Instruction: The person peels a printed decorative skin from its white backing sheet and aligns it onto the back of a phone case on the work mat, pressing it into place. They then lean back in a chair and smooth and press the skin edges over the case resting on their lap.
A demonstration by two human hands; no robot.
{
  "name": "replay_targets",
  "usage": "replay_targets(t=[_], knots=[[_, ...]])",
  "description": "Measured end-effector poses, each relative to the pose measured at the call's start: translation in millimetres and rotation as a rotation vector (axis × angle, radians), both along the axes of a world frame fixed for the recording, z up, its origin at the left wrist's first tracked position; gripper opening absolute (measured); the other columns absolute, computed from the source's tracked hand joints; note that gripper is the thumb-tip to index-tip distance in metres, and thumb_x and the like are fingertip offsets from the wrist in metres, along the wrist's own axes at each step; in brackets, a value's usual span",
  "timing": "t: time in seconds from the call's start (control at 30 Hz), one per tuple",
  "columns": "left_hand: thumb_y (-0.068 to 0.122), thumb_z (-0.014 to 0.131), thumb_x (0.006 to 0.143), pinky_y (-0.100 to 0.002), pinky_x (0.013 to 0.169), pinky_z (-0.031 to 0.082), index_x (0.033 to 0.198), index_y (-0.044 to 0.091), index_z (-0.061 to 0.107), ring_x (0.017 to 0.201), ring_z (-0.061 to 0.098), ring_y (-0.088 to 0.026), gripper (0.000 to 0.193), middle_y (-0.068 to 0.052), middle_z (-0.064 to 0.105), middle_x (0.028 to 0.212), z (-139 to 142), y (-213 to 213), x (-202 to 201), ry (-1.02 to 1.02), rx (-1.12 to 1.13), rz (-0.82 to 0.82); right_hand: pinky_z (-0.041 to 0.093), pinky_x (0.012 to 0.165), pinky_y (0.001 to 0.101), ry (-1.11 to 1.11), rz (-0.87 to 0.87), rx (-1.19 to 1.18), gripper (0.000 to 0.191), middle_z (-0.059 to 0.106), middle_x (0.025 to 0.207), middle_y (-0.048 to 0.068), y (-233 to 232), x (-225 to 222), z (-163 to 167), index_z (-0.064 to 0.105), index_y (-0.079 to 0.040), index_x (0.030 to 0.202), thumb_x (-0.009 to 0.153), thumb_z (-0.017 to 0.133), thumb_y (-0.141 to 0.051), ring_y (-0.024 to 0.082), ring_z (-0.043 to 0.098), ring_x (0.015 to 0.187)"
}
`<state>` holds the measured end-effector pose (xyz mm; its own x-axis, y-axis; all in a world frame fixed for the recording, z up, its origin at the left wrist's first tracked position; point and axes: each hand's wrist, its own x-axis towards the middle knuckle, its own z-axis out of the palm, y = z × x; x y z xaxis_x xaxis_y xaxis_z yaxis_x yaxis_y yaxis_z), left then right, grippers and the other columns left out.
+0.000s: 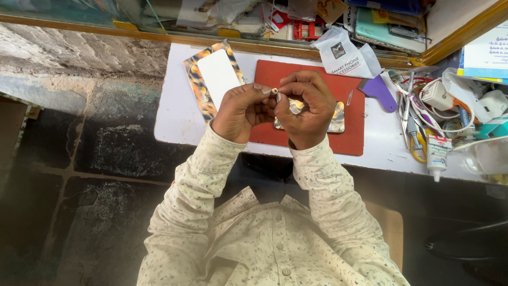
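Your left hand [241, 111] and right hand [307, 108] meet above the red mat [354, 122], fingers of both closed in a pinch on a small pale piece [274, 91] held between the fingertips. Your hands cover most of the patterned phone cover [337, 117] lying on the mat below them. To your left on the white surface [174, 114] lies a patterned sheet with a white rectangle [214, 79]. To your right sit a purple scraper [380, 91], a white packet [344, 55], scissors [415, 143], a glue tube [436, 153] and tangled cables [450, 114], all well apart from your hands.
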<state>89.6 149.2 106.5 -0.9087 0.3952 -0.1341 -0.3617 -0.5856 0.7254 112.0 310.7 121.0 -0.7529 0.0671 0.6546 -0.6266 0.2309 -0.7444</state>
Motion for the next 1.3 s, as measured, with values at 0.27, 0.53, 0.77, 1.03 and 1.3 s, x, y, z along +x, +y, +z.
replay_targets(t=[0.27,0.53,0.77,1.03,1.3], knots=[[0.018,0.065,0.096,-0.037,0.076,0.062,0.098,-0.002,0.07,0.079,0.071,-0.02,0.021,-0.011,0.073,0.089,2.6,-1.5,1.6,0.041,-0.034,0.002,0.066,0.083,0.0265,0.001,-0.023,0.048,0.006,0.062,0.11,0.011,0.8,-0.2,0.9,0.066,0.005,0.096,0.089,0.066,0.005,0.013,0.07,0.091],[0.018,0.066,0.094,-0.036,0.074,0.062,0.096,-0.002,0.07,0.075,0.07,-0.021,0.02,-0.012,0.073,0.086,4.0,-1.5,0.6,0.03,-0.057,0.006,0.065,0.081,0.0254,-0.064,0.016,0.006,0.008,0.061,0.111,0.011,3.2,0.1,2.8,0.064,0.006,0.097,0.091,0.062,0.01,0.013,0.068,0.091],[0.013,0.066,0.096,-0.033,0.071,0.061,0.097,0.0,0.07,0.074,0.071,-0.019,0.014,-0.011,0.074,0.086,12.8,-0.1,2.1,0.129,-0.14,0.042,0.067,0.083,0.0318,-0.085,0.14,-0.186,0.004,0.06,0.111,0.012,12.2,-4.2,-1.1,0.062,0.005,0.099,0.097,0.061,0.009,0.016,0.071,0.09],[-0.001,0.08,0.092,-0.034,0.075,0.057,0.103,0.006,0.065,0.089,0.071,-0.024,0.02,-0.007,0.069,0.101,31.1,-9.1,13.8,1.448,-1.083,0.752,0.064,0.081,0.0325,-0.181,0.21,-0.375,0.015,0.065,0.099,0.01,34.8,5.6,-15.3,0.054,-0.001,0.098,0.096,0.062,0.012,0.016,0.071,0.087],[-0.003,0.083,0.084,-0.036,0.073,0.057,0.098,0.007,0.064,0.088,0.069,-0.023,0.025,-0.006,0.068,0.099,22.0,-12.4,11.7,1.63,-1.082,0.656,0.056,0.069,0.0258,-0.31,0.197,-0.301,0.012,0.066,0.096,0.008,42.6,23.2,-2.4,0.067,0.002,0.11,0.101,0.063,0.008,0.011,0.063,0.076]])
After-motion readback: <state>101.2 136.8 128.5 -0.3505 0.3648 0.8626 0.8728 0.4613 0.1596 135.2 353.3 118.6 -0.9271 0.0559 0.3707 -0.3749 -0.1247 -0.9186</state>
